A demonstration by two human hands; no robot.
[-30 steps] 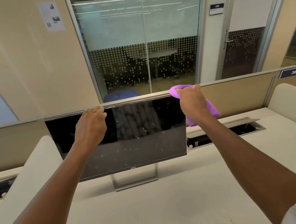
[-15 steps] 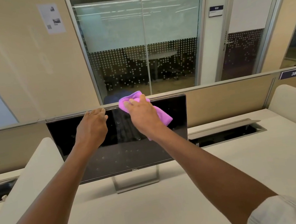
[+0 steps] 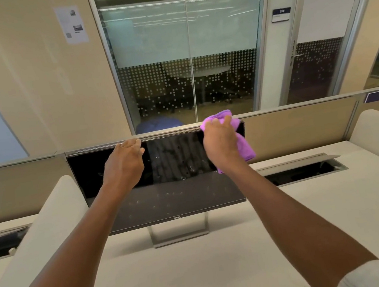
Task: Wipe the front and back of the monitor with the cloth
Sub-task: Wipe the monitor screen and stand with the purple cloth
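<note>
On the near side, our two forearms reach out over the pale desk (image 3: 201, 274) towards the monitor (image 3: 171, 194), which stands on its metal stand (image 3: 178, 231) at the far edge, just in front of the low partition (image 3: 302, 128). Our left hand (image 3: 123, 164) sits at the top edge of the monitor, left of centre, fingers hooked over the rim and gripping it, just where it was a second ago, so it's bracing the screen. And the right hand (image 3: 220, 144) is back over to the right! Half a second ago it was near the middle of the top edge, almost beside the left hand; now it's clutching the purple cloth (image 3: 244, 145) at the top right corner again, fingers curled round the bunched fabric, part of it poking above the rim and part hanging down the right side. That's one sweep inward and one back out along the top strip. We judge this is the front pass in progress, high on the screen. Lower down, the dark glass shows faint specks and smears, so the bottom half looks unwiped. The back, as far as we can judge, is yet to come; it's hidden from us. Beyond the partition, a glass wall (image 3: 184, 59) and a door (image 3: 315, 42).
</note>
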